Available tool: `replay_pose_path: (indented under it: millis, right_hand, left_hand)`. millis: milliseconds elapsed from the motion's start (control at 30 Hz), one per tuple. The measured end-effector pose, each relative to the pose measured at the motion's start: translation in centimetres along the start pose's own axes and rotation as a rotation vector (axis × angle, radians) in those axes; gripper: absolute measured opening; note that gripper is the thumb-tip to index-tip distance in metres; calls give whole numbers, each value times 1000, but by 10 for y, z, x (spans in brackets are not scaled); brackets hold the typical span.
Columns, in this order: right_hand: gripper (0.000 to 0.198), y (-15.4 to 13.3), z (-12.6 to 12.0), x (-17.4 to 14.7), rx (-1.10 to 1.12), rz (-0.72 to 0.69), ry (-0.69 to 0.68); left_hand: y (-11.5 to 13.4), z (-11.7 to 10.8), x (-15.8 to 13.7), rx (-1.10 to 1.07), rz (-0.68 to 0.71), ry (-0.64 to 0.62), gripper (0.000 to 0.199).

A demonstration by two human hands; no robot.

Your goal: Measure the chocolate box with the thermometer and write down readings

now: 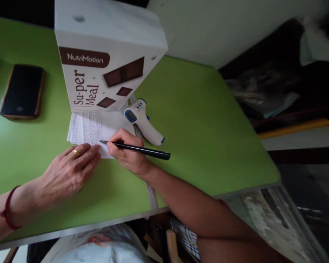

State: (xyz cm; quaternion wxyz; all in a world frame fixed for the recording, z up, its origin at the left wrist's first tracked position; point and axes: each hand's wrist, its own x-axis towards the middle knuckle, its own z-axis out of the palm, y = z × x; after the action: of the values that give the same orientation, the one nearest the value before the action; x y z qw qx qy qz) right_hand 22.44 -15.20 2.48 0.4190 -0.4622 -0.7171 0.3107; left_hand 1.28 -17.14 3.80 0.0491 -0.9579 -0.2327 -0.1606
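My right hand [128, 151] pinches a black pen [150, 152], its tip on the white paper [113, 126] and its capped-looking end pointing right. Rows of small handwritten marks fill the left part of the sheet. With fingers stretched out, my left hand [74, 170] lies flat on the lower left edge of the paper; a gold ring [76, 152] is on one finger and a dark red cord [8, 208] round the wrist. Just behind the paper stands a white NutriMotion box [87, 82], covering the sheet's far part. A white and blue infrared thermometer [146, 126] rests right of the paper.
A phone in a brown case [22, 91] lies at the left on the green folding table [208, 128]. The table's metal seam [151, 195] runs beside my right forearm. Plastic bags [263, 87] are heaped beyond the right edge, next to a pale wall [192, 33].
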Motion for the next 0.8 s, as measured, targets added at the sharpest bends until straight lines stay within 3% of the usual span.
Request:
replay_pose_path:
  millis: [233,533,800]
  right_hand:
    - [14,1,1,1,-35,-17,68]
    - [13,2,1,0,3,-13,16]
    - [15,4,0,0,-33,-8,80]
  left_hand:
    - [0,1,0,7,-4,-3,28]
    - [-1,1,0,-4,-3,9,28]
    - [-1,0,1,-20,-20,-11,28]
